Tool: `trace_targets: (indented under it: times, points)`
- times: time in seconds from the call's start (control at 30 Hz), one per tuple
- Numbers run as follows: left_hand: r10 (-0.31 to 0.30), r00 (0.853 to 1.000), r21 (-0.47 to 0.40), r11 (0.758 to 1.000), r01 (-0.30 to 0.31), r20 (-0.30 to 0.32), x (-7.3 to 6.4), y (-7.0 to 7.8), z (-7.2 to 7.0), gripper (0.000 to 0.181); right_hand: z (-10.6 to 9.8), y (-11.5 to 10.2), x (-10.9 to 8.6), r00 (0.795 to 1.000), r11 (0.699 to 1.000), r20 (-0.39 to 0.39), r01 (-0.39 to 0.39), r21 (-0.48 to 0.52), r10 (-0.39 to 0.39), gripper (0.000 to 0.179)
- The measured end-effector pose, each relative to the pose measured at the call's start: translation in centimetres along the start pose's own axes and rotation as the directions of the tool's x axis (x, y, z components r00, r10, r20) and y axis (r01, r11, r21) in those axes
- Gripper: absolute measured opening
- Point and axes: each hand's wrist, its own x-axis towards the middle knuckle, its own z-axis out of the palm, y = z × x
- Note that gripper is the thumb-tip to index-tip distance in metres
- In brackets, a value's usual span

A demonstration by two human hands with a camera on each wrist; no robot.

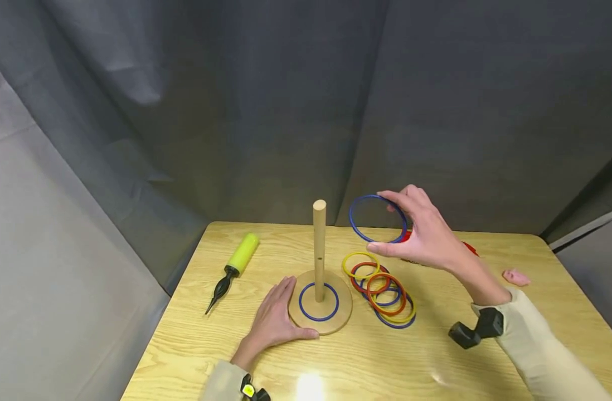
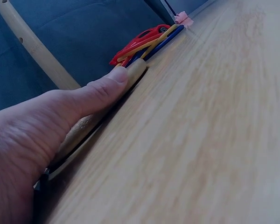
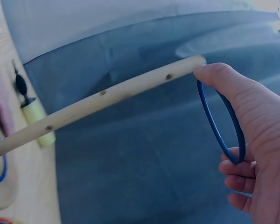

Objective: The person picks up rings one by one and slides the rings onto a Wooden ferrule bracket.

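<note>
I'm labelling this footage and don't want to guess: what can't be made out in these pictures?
- Red object: head view, partly hidden behind the right hand.
- Lower rings in the pile: head view, partly covered by upper rings, so I can't count them surely.
- Wooden base: right wrist view, cut off by the left edge.
- Pink item: head view, too small to identify.

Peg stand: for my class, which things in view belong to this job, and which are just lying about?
Job:
wooden peg stand, touched by left hand
raised blue ring, in right hand
lower blue ring, around peg
probably loose rings

Lying about, apparently:
lime hand pump
crumpled pink item
red object, partly hidden
</note>
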Motion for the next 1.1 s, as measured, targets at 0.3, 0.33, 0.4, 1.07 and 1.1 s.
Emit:
trace_targets:
  times: [0.3, 0.33, 0.4, 1.07, 1.1]
  points:
    - [-0.005, 1.000, -0.002, 1.000, 0.005, 0.018, 0.7, 0.1, 0.0, 0.149, -1.4, -3.0, 4.6, 0.994, 0.994, -0.041, 0.102, 0.043, -0.100, 0.078]
    - [-0.003, 1.000, 0.001, 1.000, 0.003, 0.018, 0.8, 0.1, 0.0, 0.149, -1.5, -3.3, 5.0, 0.993, 0.992, -0.042, 0.114, 0.045, -0.112, 0.078]
    - [0.004, 1.000, 0.013, 1.000, -0.004, 0.025, 0.9, 0.0, 0.1, 0.148, -1.5, -4.0, 5.7, 0.989, 0.988, -0.047, 0.142, 0.052, -0.140, 0.080]
    - [0.088, 0.994, 0.134, 0.986, -0.095, 0.057, 0.5, 0.6, -0.1, 0.133, 1.7, -5.7, 6.5, 0.976, 0.980, 0.091, 0.198, 0.001, -0.197, 0.094]
    - [0.091, 0.994, 0.137, 0.986, -0.098, 0.056, 0.5, 0.6, 0.0, 0.131, 1.8, -5.7, 6.4, 0.977, 0.981, 0.095, 0.193, -0.001, -0.192, 0.094]
